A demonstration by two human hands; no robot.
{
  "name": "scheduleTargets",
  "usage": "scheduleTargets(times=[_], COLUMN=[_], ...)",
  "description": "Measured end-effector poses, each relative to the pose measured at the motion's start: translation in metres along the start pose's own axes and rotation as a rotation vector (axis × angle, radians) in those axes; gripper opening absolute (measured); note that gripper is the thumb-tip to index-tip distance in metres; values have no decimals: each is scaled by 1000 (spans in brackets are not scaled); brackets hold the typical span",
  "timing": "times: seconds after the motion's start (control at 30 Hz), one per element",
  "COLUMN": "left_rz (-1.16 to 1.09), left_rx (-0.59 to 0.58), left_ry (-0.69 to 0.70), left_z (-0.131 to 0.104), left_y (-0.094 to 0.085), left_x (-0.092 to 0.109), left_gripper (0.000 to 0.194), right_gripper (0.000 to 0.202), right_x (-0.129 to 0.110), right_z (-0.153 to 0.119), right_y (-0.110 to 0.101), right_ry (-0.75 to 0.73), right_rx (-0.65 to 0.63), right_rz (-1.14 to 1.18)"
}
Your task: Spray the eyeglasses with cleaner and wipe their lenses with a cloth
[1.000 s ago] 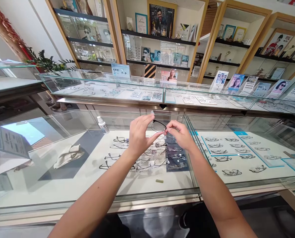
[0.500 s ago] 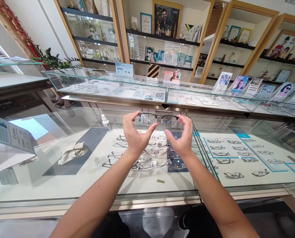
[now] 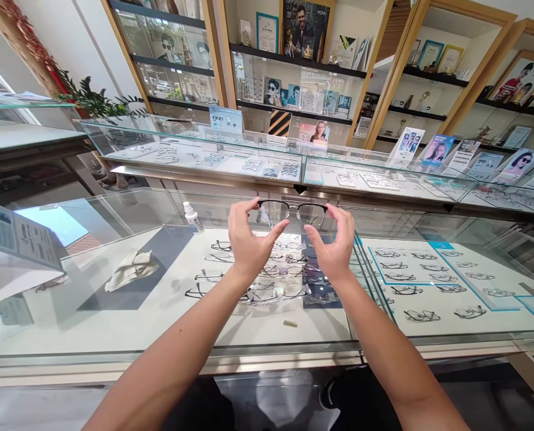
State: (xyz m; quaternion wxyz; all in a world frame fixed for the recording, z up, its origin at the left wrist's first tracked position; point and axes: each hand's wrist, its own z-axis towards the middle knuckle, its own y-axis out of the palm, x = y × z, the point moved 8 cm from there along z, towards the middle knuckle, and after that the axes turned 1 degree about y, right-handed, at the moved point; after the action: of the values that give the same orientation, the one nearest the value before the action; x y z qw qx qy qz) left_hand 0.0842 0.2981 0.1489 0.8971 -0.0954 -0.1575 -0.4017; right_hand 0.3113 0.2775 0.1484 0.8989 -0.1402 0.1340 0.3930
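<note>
A pair of eyeglasses (image 3: pixel 293 206) with a dark upper rim and clear lenses is held up level above the glass counter. My left hand (image 3: pixel 251 239) grips its left end with the fingers, the thumb pointing in below the left lens. At the right end, my right hand (image 3: pixel 336 242) pinches the frame in the same manner, its thumb under the right lens. Beneath my hands, rows of eyeglass frames (image 3: pixel 276 290) lie inside the display case. A white spray bottle (image 3: pixel 193 218) stands on the glass left of my left hand. Farther left lies a crumpled pale cloth (image 3: pixel 132 270).
The glass display counter (image 3: pixel 159 350) spans the front, with more frames (image 3: pixel 422 315) in its right section. A folded sign (image 3: pixel 18 239) stands at the left. Behind are a second glass case (image 3: pixel 195 170) and shelves (image 3: pixel 294 58) with pictures. A potted plant (image 3: pixel 94 102) is at back left.
Both hands and the eyeglasses have shifted slightly right in view, and the glasses are a little higher and angled differently. Both hands keep their hold. The camera view has moved slightly.
</note>
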Motion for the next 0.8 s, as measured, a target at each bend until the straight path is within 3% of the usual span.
scheduleTargets(times=[0.4,0.8], left_rz=[10,-7], left_rx=[-91,-60], left_ry=[-26,2], left_z=[2,0], left_y=[7,5], left_x=[-5,-5], left_gripper=[61,59], right_gripper=[50,49], right_x=[14,22], right_z=[2,-2], right_y=[3,9], right_ry=[35,89], right_rx=[-23,-57], right_rz=[-53,-38])
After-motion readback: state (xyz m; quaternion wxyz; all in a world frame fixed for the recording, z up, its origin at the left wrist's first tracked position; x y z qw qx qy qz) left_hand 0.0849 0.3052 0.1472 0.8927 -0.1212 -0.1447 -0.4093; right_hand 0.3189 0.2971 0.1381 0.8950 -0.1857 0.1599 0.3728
